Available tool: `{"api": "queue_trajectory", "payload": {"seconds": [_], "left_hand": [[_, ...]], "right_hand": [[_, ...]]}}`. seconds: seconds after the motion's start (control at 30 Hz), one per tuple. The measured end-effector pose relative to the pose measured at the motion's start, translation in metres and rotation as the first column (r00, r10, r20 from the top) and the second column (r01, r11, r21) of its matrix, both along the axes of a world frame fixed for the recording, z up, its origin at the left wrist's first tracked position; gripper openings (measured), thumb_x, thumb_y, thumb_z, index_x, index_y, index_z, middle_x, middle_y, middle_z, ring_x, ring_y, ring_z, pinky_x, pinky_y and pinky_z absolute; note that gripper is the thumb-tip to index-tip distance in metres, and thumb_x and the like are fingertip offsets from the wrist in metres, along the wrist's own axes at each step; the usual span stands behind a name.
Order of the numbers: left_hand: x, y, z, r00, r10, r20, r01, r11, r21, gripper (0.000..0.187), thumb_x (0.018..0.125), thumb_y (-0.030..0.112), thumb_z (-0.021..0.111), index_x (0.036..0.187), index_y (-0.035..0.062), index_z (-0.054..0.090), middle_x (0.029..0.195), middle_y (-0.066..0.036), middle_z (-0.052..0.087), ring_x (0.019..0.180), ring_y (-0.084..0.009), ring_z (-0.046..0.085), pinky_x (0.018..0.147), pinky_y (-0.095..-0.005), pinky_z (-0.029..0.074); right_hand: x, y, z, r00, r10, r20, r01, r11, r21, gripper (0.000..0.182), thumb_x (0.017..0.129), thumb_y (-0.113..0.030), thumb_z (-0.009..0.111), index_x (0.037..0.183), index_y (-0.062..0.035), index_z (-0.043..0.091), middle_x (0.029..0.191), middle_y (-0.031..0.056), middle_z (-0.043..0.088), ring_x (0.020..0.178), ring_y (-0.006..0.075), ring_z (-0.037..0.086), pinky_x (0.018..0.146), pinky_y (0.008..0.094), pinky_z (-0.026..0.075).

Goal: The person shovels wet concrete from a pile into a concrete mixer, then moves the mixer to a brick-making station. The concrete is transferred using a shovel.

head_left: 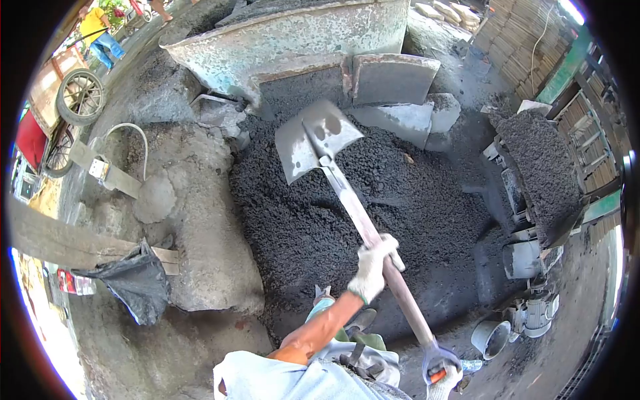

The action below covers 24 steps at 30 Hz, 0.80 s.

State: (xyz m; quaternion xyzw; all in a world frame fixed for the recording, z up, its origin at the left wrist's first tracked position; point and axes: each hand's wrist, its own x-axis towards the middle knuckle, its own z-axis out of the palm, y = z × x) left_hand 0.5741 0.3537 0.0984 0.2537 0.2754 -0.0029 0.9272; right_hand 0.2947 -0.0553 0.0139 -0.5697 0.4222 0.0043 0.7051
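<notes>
Your right gloved hand is wrapped round the blue D-grip at the handle's end, and your left white-gloved hand is clamped round the mid-shaft of the long grey metal shovel. Its blade hangs empty over the heap of dark wet gravel mix, well ahead of both hands. Risk: that slick shaft could twist in your grip, or the blade clip the battered concrete trough beyond.
</notes>
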Motion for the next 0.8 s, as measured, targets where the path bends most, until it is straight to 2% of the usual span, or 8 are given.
{"api": "queue_trajectory", "payload": {"seconds": [0.13,0.23,0.27,0.33,0.47,0.6,0.7,0.8], "left_hand": [[0.013,0.026,0.006,0.986,-0.148,0.072,0.134,0.977,0.165,0.015,0.090,0.011,0.069,0.100,0.0045,0.061,0.068,-0.006,0.060,0.054,-0.0214,0.063,0.051,-0.0385,0.057],[0.131,0.122,-0.028,0.991,-0.111,0.075,0.087,0.960,0.266,0.018,0.089,0.018,0.069,0.097,0.0052,0.059,0.066,-0.003,0.057,0.050,-0.0199,0.060,0.051,-0.0372,0.056],[0.184,0.172,-0.035,0.984,-0.139,-0.114,0.178,0.829,0.530,0.020,0.089,0.021,0.071,0.094,0.0048,0.060,0.064,-0.003,0.058,0.050,-0.0200,0.059,0.049,-0.0364,0.055],[0.250,0.207,-0.082,0.999,-0.007,-0.047,0.031,0.845,0.533,0.019,0.086,0.018,0.074,0.081,0.0045,0.062,0.065,-0.006,0.061,0.051,-0.0197,0.061,0.048,-0.0360,0.055],[0.214,0.174,-0.094,0.992,0.002,-0.125,0.064,0.849,0.524,0.014,0.082,0.010,0.073,0.081,0.0029,0.062,0.065,-0.007,0.061,0.046,-0.0219,0.059,0.044,-0.0371,0.054],[0.116,0.115,-0.163,0.976,-0.038,-0.215,0.121,0.915,0.385,0.015,0.079,0.004,0.072,0.088,0.0014,0.060,0.067,-0.009,0.060,0.045,-0.0238,0.059,0.041,-0.0398,0.053],[0.086,0.085,-0.159,0.956,0.009,-0.294,0.093,0.938,0.334,0.029,0.077,0.000,0.075,0.098,0.0032,0.056,0.067,-0.008,0.059,0.044,-0.0242,0.059,0.040,-0.0404,0.053],[0.107,0.089,-0.131,0.985,0.006,-0.174,0.059,0.929,0.365,0.026,0.078,0.002,0.075,0.096,0.0031,0.056,0.067,-0.007,0.058,0.044,-0.0222,0.059,0.041,-0.0392,0.054]], "right_hand": [[0.036,0.087,0.015,0.970,-0.153,-0.190,0.176,0.978,0.109,0.022,0.082,-0.011,0.068,0.103,-0.0038,0.065,0.094,0.0072,0.064,0.085,0.0206,0.065,0.077,0.0331,0.057],[0.144,0.230,0.039,0.989,-0.096,-0.116,0.121,0.965,0.234,0.014,0.087,-0.010,0.066,0.100,-0.0040,0.063,0.083,0.0039,0.061,0.078,0.0165,0.063,0.076,0.0315,0.056],[0.196,0.300,0.057,0.999,-0.028,0.024,0.023,0.981,0.194,0.004,0.091,-0.006,0.063,0.096,-0.0051,0.063,0.074,0.0031,0.058,0.063,0.0154,0.059,0.060,0.0310,0.054],[0.236,0.335,0.072,0.991,-0.096,0.090,0.060,0.937,0.344,0.006,0.090,-0.005,0.065,0.095,-0.0050,0.062,0.074,0.0043,0.058,0.055,0.0151,0.055,0.053,0.0331,0.053],[0.204,0.299,0.028,0.981,-0.180,0.072,0.147,0.934,0.326,0.008,0.088,-0.003,0.064,0.094,-0.0045,0.059,0.068,0.0037,0.052,0.052,0.0168,0.051,0.049,0.0348,0.049],[0.109,0.243,-0.021,0.940,-0.276,-0.200,0.314,0.930,0.192,0.006,0.082,0.000,0.056,0.083,-0.0060,0.054,0.062,0.0060,0.048,0.046,0.0200,0.048,0.043,0.0379,0.047],[0.069,0.212,-0.069,0.913,-0.316,-0.256,0.357,0.925,0.133,0.006,0.083,-0.002,0.053,0.082,-0.0075,0.054,0.062,0.0059,0.048,0.045,0.0207,0.047,0.042,0.0388,0.046],[0.089,0.220,-0.080,0.936,-0.265,-0.232,0.311,0.931,0.190,0.008,0.084,-0.002,0.051,0.086,-0.0063,0.058,0.063,0.0057,0.049,0.046,0.0202,0.048,0.041,0.0366,0.045]]}}
